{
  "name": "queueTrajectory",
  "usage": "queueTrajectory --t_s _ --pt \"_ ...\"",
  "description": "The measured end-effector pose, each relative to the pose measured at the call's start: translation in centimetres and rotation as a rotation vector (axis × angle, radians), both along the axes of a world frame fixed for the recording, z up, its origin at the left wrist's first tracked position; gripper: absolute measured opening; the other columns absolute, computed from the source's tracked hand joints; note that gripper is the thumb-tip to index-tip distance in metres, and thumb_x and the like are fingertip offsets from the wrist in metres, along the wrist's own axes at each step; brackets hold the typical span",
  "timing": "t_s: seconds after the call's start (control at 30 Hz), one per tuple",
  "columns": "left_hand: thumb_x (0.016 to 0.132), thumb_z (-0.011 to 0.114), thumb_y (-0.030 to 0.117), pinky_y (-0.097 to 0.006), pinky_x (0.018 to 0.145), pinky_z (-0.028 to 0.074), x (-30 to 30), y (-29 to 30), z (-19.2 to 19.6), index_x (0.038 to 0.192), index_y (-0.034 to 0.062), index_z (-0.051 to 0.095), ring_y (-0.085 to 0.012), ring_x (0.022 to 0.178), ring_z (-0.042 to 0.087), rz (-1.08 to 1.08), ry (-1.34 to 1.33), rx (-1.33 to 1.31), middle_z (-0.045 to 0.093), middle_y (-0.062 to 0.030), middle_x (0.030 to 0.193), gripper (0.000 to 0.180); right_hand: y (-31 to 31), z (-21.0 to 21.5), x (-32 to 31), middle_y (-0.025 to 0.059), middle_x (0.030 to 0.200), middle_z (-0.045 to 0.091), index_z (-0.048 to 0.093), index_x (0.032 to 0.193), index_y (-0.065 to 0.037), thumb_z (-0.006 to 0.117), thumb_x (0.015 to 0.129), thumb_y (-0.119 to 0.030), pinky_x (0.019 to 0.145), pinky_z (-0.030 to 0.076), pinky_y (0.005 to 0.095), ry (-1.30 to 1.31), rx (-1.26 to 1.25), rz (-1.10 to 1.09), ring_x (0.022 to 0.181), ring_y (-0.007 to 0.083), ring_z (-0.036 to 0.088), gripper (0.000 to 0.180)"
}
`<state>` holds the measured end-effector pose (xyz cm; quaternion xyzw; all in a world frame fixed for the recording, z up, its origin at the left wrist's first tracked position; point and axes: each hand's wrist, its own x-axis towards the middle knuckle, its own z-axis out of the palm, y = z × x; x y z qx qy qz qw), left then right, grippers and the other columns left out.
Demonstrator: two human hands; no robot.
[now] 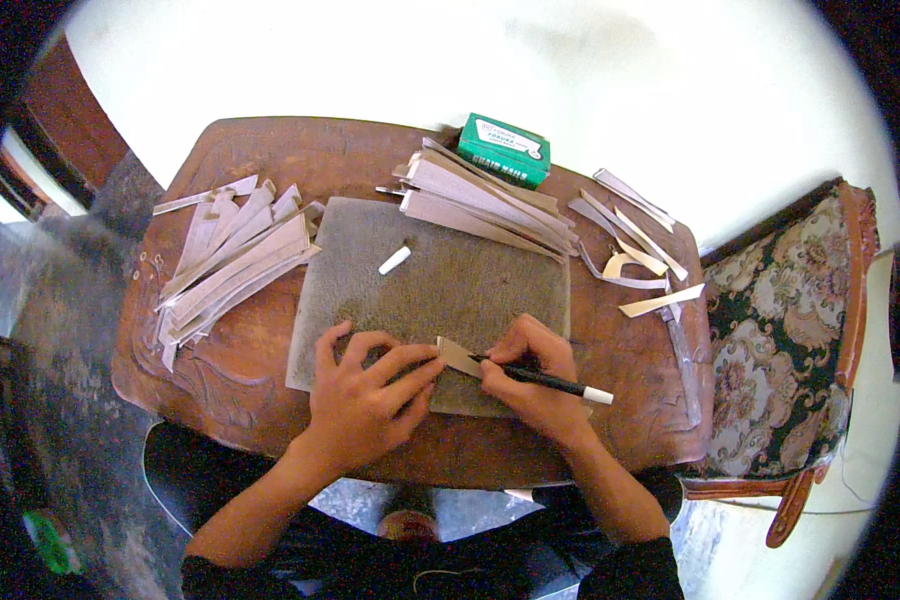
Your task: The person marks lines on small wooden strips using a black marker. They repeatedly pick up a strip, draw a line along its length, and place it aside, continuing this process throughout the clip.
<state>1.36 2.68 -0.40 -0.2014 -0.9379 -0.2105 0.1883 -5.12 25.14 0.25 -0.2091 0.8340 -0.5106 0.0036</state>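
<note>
A pale tan strip (458, 357), which looks like leather or card, lies slantwise on a dark worn board (370, 300). My right hand (538, 378) is closed round a black marker (550, 379) with a white back end, its tip at the strip. Part of the strip is hidden under that hand. My left hand (370, 390) rests on the board with fingers spread, a fingertip touching the strip's left end. Farther up the board lies a small white marker cap (395, 261), apart from both hands.
Brown strips are piled at the left (240, 255) and at the board's far edge (480, 200). A green box (505, 150) stands behind the far pile. Loose offcuts (660, 300) are scattered at the right of the carved wooden table (260, 150). A floral chair (780, 330) stands beyond.
</note>
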Motion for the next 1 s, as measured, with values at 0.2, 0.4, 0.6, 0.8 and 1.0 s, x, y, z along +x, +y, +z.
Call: queueTrajectory --t_s 0.2,0.4,0.6,0.8,1.0 --pt "0.080 0.074 0.025 -0.054 0.106 0.034 0.05 0.01 0.03 0.111 0.0228 0.075 -0.0250 0.108 0.056 0.000 -0.023 0.013 0.068 0.0059 0.119 0.031 0.79 -0.34 0.66 0.0097 0.077 0.062 0.059 0.077 -0.004 0.080 0.072 -0.007 0.064 0.050 0.0319 0.034 -0.037 0.012 0.070 0.0207 0.063 0.021" --pt "0.079 0.073 0.022 -0.054 0.106 0.033 -0.10 0.21 0.10 0.107 0.0207 0.076 -0.0210 0.107 0.056 0.005 -0.001 0.032 0.067 0.0080 0.116 0.029 1.08 -0.25 0.61 0.0088 0.074 0.060 0.060 0.077 -0.005 0.079 0.073 -0.010 0.061 0.049 0.0345 -0.003 0.010 0.009 0.067 0.0227 0.062 0.021" --pt "0.080 0.074 0.023 -0.054 0.107 0.034 0.00 0.19 0.07 0.109 0.0221 0.076 -0.0236 0.108 0.057 0.011 -0.013 0.013 0.068 0.0071 0.118 0.029 0.90 -0.41 0.61 0.0080 0.072 0.060 0.060 0.077 -0.005 0.080 0.073 -0.011 0.058 0.047 0.0326 0.017 0.021 0.009 0.064 0.0199 0.060 0.021" --pt "0.080 0.074 0.023 -0.054 0.106 0.035 -0.06 0.24 0.24 0.108 0.0226 0.076 -0.0250 0.108 0.057 0.017 -0.019 0.008 0.069 0.0070 0.117 0.029 0.81 -0.25 0.51 0.0081 0.073 0.061 0.060 0.076 -0.004 0.081 0.072 -0.011 0.058 0.047 0.0313 -0.005 -0.001 0.016 0.063 0.0180 0.060 0.022" --pt "0.079 0.075 0.023 -0.054 0.105 0.035 -0.07 0.21 0.12 0.108 0.0229 0.076 -0.0249 0.107 0.058 0.017 -0.015 0.011 0.069 0.0069 0.117 0.029 0.77 -0.20 0.56 0.0085 0.073 0.062 0.060 0.076 -0.004 0.081 0.073 -0.011 0.058 0.048 0.0318 -0.017 0.016 0.008 0.063 0.0195 0.061 0.022"
